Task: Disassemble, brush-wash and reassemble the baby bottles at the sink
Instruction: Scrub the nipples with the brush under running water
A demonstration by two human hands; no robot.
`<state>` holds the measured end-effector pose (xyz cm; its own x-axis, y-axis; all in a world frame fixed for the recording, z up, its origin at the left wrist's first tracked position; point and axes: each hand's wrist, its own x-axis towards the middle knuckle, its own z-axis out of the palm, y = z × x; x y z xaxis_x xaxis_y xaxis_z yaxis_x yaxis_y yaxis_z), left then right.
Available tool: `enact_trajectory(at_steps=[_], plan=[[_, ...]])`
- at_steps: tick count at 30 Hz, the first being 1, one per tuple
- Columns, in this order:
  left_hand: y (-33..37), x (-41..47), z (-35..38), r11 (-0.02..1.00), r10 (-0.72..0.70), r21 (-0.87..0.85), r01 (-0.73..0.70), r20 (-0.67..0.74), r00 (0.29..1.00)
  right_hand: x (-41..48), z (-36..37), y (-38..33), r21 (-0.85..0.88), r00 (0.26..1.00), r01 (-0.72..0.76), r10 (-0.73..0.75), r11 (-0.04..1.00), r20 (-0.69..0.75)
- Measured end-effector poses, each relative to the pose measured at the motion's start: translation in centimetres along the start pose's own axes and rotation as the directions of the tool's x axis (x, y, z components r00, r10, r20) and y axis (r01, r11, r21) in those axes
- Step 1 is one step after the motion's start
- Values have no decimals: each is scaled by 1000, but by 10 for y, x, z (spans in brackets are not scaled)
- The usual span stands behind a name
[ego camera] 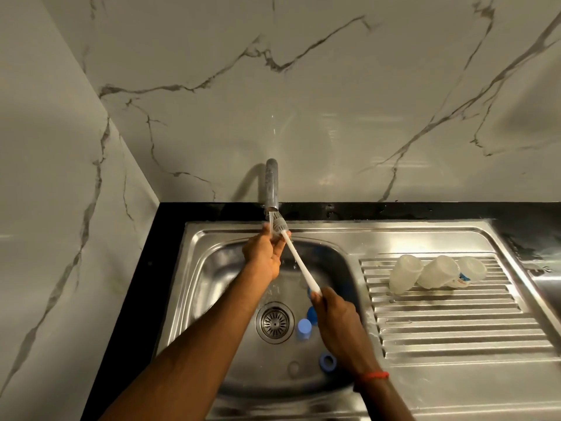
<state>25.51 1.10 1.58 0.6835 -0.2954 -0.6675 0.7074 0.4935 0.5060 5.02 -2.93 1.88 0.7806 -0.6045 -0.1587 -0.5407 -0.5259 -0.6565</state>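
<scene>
My right hand [337, 323] grips the lower end of a white bottle brush [299, 262], which slants up to the left. Its bristle head [278, 226] sits under the running tap [271, 186]. My left hand [264, 253] is at the bristle head in the water stream, fingers closed around it. Three clear bottle bodies [437, 273] lie mouth-down on the ribbed drainboard to the right. Blue bottle parts lie in the basin: a cap [304, 328], a ring [327, 361], and another piece [312, 314] partly hidden by my right hand.
The steel sink basin [218, 275] has a round drain strainer [274, 322] near its middle. A black counter edge [394, 209] runs behind the sink, with marble wall panels at the back and left. The drainboard [455, 329] is wet.
</scene>
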Motion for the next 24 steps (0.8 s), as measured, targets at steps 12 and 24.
enact_trajectory(at_steps=[12,24], plan=[[11,1,-9,985,65,164,-54,-62,996,-18,-13,19,302,988,-147,125,942,93],[2,-11,-10,998,-67,15,66,97,993,-10,-4,-1,200,998,-63,59,978,27]])
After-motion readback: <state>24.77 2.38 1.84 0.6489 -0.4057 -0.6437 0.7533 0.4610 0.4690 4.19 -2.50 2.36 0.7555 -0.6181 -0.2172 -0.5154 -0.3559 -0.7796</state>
